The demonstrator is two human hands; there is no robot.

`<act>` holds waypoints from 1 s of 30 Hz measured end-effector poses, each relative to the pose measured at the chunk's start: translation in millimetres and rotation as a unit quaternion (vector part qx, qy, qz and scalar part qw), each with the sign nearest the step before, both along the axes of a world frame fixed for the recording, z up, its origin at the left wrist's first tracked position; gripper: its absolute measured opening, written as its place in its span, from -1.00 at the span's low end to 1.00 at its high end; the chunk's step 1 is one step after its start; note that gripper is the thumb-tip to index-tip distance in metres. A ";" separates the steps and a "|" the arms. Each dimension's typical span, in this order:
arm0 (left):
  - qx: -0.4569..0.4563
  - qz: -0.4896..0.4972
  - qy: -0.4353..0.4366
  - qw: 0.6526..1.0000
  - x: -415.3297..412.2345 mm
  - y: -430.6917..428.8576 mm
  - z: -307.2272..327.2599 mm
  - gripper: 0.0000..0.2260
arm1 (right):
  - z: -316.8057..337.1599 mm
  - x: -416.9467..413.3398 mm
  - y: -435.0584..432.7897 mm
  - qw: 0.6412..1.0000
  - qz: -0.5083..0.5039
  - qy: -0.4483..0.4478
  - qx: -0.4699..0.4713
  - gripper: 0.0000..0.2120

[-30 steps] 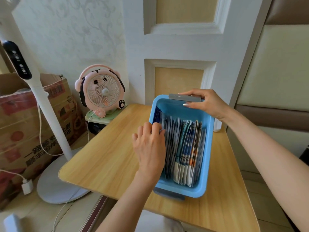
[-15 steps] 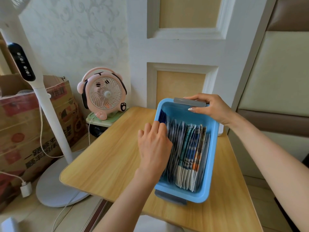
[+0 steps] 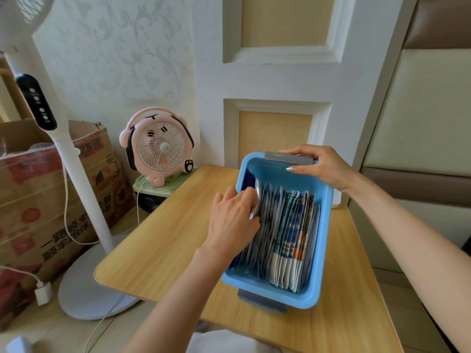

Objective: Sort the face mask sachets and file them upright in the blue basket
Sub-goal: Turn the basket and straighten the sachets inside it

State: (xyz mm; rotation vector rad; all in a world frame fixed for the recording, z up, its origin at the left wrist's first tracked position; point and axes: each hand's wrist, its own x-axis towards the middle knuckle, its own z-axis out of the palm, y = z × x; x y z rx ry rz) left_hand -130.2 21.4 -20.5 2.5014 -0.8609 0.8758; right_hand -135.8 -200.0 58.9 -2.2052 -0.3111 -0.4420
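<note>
A blue basket (image 3: 324, 250) with grey end handles stands on the wooden table (image 3: 165, 238). Several face mask sachets (image 3: 288, 238) stand upright in it, packed toward its right wall, silvery ones on the left and blue, white and orange ones on the right. My left hand (image 3: 232, 220) reaches over the basket's left wall, its fingers curled over the tops of the leftmost silvery sachets. My right hand (image 3: 323, 166) grips the far grey handle (image 3: 280, 157), thumb inside the rim.
A small pink desk fan (image 3: 160, 146) sits on a green stand beside the table's far left corner. A white pedestal fan (image 3: 84, 187) and a cardboard box (image 3: 30, 200) stand on the floor to the left. A panelled wall rises right behind the basket.
My left hand's fingers have slid a little further right into the basket, onto the leftmost sachets. My right hand stays on the far handle.
</note>
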 end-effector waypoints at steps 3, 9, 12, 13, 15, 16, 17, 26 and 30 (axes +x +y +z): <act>-0.058 0.009 0.076 0.995 -5.3 -4.0 5.1 -0.67 | -0.3 0.0 -0.2 1.000 -0.001 0.001 0.001 -0.67; -0.012 0.121 0.111 0.986 -33.0 -12.3 2.4 -0.78 | 0.4 -2.4 0.7 1.000 0.001 -0.003 0.001 -0.67; 0.067 0.120 0.095 0.986 -42.3 -15.2 3.7 -0.69 | 0.1 -3.1 2.5 1.000 0.000 -0.003 -0.003 -0.68; 0.068 0.114 0.115 0.985 -39.4 -17.6 -2.8 -0.75 | 0.2 -3.4 2.9 1.000 -0.002 -0.004 -0.003 -0.68; 0.085 0.114 0.157 0.977 -40.9 -18.4 3.6 -0.80 | 0.9 -4.4 3.1 1.000 -0.004 -0.004 0.001 -0.68; 0.094 0.118 0.148 0.977 -41.7 -17.5 6.4 -0.80 | 1.2 -4.6 3.1 1.000 -0.001 -0.002 0.005 -0.69; 0.103 0.115 0.150 0.977 -42.3 -17.0 6.4 -0.78 | 1.6 -4.6 3.6 1.000 0.003 0.001 0.009 -0.69; 0.131 0.113 0.186 0.967 -45.9 -18.4 14.7 -0.63 | 0.2 -7.9 2.4 1.000 -0.012 -0.005 -0.013 -0.62; 0.131 0.108 0.257 0.952 -34.7 -16.9 17.0 -0.67 | -1.6 -7.9 -0.1 0.999 -0.035 -0.011 -0.017 -0.60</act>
